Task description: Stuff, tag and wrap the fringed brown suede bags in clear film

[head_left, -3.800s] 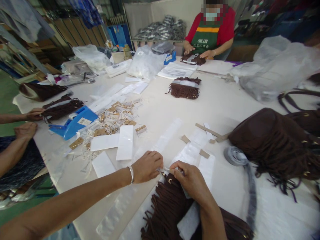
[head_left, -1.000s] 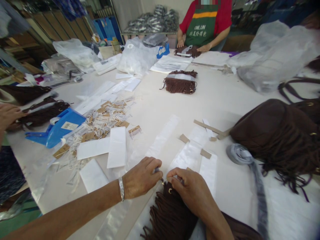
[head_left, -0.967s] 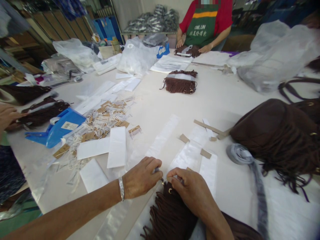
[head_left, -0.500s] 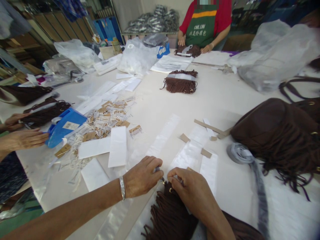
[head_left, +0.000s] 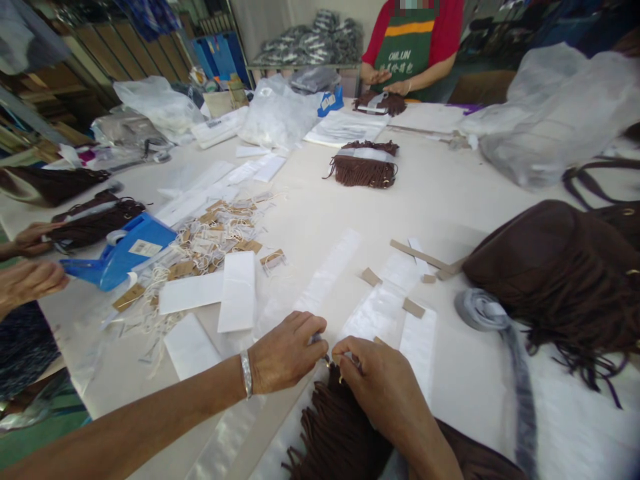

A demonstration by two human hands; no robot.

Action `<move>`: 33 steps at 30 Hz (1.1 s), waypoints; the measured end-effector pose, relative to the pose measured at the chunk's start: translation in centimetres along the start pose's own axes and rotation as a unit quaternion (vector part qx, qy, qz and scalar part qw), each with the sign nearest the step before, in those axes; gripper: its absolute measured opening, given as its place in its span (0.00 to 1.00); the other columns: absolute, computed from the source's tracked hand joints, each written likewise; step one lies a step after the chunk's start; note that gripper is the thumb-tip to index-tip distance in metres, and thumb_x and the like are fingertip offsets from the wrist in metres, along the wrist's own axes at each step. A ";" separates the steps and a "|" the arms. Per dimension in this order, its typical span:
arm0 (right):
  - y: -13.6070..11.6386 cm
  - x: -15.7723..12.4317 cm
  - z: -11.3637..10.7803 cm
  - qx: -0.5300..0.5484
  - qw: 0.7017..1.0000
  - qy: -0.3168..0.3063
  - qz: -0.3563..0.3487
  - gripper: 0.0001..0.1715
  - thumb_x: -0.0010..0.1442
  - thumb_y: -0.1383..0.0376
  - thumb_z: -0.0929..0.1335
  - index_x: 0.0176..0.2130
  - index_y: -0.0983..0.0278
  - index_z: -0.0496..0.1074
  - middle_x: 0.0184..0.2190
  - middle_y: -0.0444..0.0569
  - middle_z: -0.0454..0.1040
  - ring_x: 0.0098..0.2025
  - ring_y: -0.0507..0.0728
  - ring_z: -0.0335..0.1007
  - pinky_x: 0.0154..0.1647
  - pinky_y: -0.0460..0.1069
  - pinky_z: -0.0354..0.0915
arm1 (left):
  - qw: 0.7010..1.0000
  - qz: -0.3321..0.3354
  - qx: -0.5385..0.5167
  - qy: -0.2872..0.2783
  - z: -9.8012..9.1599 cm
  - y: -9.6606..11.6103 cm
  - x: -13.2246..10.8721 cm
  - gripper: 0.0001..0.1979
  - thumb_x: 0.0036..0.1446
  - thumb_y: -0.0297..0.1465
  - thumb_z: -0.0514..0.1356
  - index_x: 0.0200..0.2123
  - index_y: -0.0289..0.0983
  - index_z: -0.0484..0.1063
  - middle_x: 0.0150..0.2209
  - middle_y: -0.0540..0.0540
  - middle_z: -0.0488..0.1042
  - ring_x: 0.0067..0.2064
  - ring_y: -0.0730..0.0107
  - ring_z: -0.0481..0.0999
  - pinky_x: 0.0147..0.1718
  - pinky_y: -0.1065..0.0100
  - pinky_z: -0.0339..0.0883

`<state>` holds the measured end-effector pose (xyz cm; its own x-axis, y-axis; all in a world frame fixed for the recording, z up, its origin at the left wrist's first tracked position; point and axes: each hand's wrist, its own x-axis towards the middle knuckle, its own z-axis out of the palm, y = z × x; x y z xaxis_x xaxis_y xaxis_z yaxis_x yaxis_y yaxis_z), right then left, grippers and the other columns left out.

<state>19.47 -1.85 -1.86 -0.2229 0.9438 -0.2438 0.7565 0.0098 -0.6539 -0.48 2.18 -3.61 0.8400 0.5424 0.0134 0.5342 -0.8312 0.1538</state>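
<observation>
A dark brown fringed bag lies at the front edge of the table, partly beneath my right forearm. At its upper end, next to small gold-coloured metal fittings, both my hands meet with the fingers pinched. My left hand, with a silver bracelet at the wrist, is closed on a small greyish piece whose kind I cannot tell. Only a narrow gap away, my right hand pinches thumb against finger over the bag's top edge; what is between them is hidden.
Left of my hands lie white folded packets, a heap of tags with strings and a blue tape dispenser beside a co-worker's hand. Brown bags and a grey roll lie right. Another person stands across the table.
My hands stay at the bag's top edge, my right fingers slightly nearer the left ones. The left co-worker's hand has drawn back leftward. The person opposite has brought their hands together over a bag.
</observation>
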 end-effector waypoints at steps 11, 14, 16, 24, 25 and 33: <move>-0.1 0.1 0.2 -0.002 1.000 0.001 0.010 0.11 0.64 0.65 0.62 0.34 0.55 0.73 0.29 0.38 0.77 0.33 0.53 0.70 0.39 0.49 0.53 | 1.000 0.009 -0.004 -0.018 -0.4 -0.1 -0.1 0.04 0.59 0.25 0.54 0.38 0.36 0.66 0.45 0.42 0.62 0.45 0.60 0.64 0.45 0.58 0.64; -0.1 0.1 0.3 -0.005 1.000 -0.001 0.008 0.11 0.64 0.65 0.63 0.35 0.55 0.74 0.29 0.38 0.77 0.32 0.53 0.70 0.45 0.50 0.53 | 1.000 0.007 -0.005 -0.016 -0.4 -0.1 -0.2 0.04 0.58 0.25 0.55 0.38 0.36 0.66 0.45 0.42 0.62 0.45 0.60 0.64 0.44 0.58 0.64; -0.1 0.2 0.4 -0.010 1.000 -0.003 0.007 0.12 0.64 0.65 0.62 0.35 0.55 0.74 0.28 0.38 0.77 0.32 0.53 0.70 0.49 0.52 0.52 | 1.000 0.006 -0.002 -0.015 -0.3 -0.1 -0.1 0.04 0.58 0.25 0.55 0.38 0.36 0.66 0.44 0.42 0.62 0.45 0.60 0.64 0.44 0.59 0.64; -0.3 0.2 0.6 -0.034 0.999 0.002 0.024 0.12 0.64 0.64 0.62 0.35 0.55 0.74 0.28 0.39 0.76 0.34 0.55 0.71 0.45 0.52 0.54 | 1.000 0.014 -0.006 -0.019 -0.5 -0.3 -0.1 0.03 0.59 0.26 0.55 0.37 0.37 0.65 0.44 0.42 0.63 0.45 0.60 0.64 0.44 0.59 0.64; -0.3 0.2 0.6 -0.035 0.999 0.000 0.022 0.12 0.65 0.64 0.62 0.35 0.55 0.74 0.28 0.39 0.77 0.33 0.55 0.71 0.46 0.52 0.54 | 1.000 0.013 -0.007 -0.020 -0.5 -0.3 -0.1 0.03 0.59 0.26 0.55 0.37 0.37 0.65 0.44 0.42 0.63 0.45 0.60 0.64 0.44 0.59 0.64; -0.5 0.0 0.6 -0.051 0.999 -0.011 0.012 0.12 0.65 0.64 0.61 0.34 0.56 0.74 0.29 0.41 0.77 0.32 0.55 0.71 0.48 0.52 0.55 | 0.999 0.012 -0.008 -0.031 -0.4 -0.5 -0.1 0.04 0.58 0.26 0.55 0.38 0.37 0.65 0.44 0.41 0.63 0.44 0.59 0.65 0.44 0.59 0.63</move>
<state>18.70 -2.04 -1.97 -0.2162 0.9368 -0.2753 0.8207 0.0216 -0.5709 -0.83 2.57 -3.27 0.8572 0.5132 -0.0434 0.5125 -0.8417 0.1702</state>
